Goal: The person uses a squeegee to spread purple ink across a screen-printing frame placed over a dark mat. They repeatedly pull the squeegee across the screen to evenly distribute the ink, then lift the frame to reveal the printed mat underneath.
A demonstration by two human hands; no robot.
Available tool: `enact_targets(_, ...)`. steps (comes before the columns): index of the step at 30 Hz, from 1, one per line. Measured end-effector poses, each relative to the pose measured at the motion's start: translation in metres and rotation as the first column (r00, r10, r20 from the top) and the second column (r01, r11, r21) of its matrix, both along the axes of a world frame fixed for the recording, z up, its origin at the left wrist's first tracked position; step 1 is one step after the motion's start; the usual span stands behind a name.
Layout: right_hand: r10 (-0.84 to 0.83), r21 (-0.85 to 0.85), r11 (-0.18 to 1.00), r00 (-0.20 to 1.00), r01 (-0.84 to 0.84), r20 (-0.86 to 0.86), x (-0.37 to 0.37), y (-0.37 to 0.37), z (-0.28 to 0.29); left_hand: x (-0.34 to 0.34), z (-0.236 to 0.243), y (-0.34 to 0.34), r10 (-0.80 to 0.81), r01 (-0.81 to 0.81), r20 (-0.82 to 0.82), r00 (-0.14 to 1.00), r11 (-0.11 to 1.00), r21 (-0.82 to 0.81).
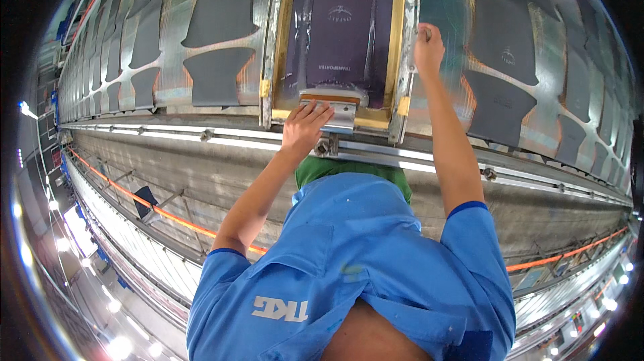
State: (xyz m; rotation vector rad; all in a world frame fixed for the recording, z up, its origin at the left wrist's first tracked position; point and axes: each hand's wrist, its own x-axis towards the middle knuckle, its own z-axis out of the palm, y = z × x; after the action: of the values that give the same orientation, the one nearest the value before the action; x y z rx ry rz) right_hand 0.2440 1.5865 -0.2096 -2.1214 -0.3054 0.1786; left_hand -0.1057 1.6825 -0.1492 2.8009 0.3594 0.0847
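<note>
Left hand (306, 126) grips the squeegee (345, 118) at the near end of the screen frame (372, 121); right hand (429, 50) curls by its edge, hold unclear; printed panel (504, 29) rightward looks done, plain panels (218, 16) leftward undone.

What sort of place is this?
Probably a screen-printing workshop: a rectangular, yellow-edged frame lies over a dark purple panel, a wide silver metal squeegee sits under the left hand, and dark grey cut panels lie in rows alongside.
</note>
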Motion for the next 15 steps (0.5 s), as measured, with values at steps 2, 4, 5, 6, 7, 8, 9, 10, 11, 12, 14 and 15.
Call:
enact_targets(2, -0.004, -0.005, 1.0, 1.0, 0.003, -0.004, -0.002, -0.009, 0.008, 0.023, 0.003, 0.015, 0.005, -0.006, 0.035, 0.999, 1.0, 0.03)
enact_targets(4, -0.015, -0.015, 1.0, 1.0, 0.015, -0.013, -0.011, -0.017, 0.02, 0.049, -0.007, 0.037, -0.01, 0.004, 0.113, 0.994, 0.998, 0.06)
enact_targets(5, -0.021, -0.036, 0.999, 0.997, 0.018, -0.077, -0.016, -0.02, 0.029, 0.065, -0.01, 0.051, -0.013, 0.003, 0.13, 0.991, 0.997, 0.074)
enact_targets(6, -0.029, -0.056, 0.998, 0.99, 0.022, -0.141, -0.021, -0.022, 0.039, 0.083, -0.012, 0.065, -0.016, 0.004, 0.146, 0.989, 0.996, 0.086)
enact_targets(7, -0.041, -0.077, 0.997, 0.979, 0.026, -0.201, -0.021, -0.023, 0.048, 0.104, -0.013, 0.083, -0.022, 0.005, 0.166, 0.986, 0.995, 0.097)
enact_targets(8, -0.044, -0.068, 0.997, 0.982, 0.032, -0.183, -0.022, -0.024, 0.052, 0.127, -0.012, 0.101, -0.018, 0.005, 0.15, 0.988, 0.996, 0.09)
enact_targets(9, -0.048, -0.059, 0.997, 0.985, 0.039, -0.165, -0.022, -0.025, 0.051, 0.152, -0.009, 0.122, -0.015, 0.004, 0.134, 0.991, 0.996, 0.084)
enact_targets(10, -0.057, -0.053, 0.997, 0.987, 0.05, -0.147, -0.02, -0.027, 0.049, 0.185, 0.006, 0.141, 0.052, -0.052, -0.003, 0.999, 0.998, 0.046)
enact_targets(11, -0.058, -0.057, 0.997, 0.989, 0.05, -0.14, -0.019, -0.028, 0.046, 0.214, 0.021, 0.159, 0.118, -0.117, -0.154, 0.981, 0.993, 0.013)
enact_targets(12, -0.046, -0.055, 0.998, 0.99, 0.039, -0.133, -0.02, -0.027, 0.044, 0.237, 0.022, 0.187, 0.077, -0.078, -0.164, 0.984, 0.997, -0.003)
enact_targets(14, -0.035, -0.049, 0.998, 0.992, 0.029, -0.123, -0.018, -0.024, 0.044, 0.281, 0.032, 0.228, 0.023, -0.027, -0.202, 0.979, 0.999, -0.019)
enact_targets(15, -0.036, -0.047, 0.998, 0.991, 0.031, -0.128, -0.019, -0.023, 0.047, 0.291, 0.037, 0.234, 0.011, -0.016, -0.239, 0.971, 1.0, -0.019)
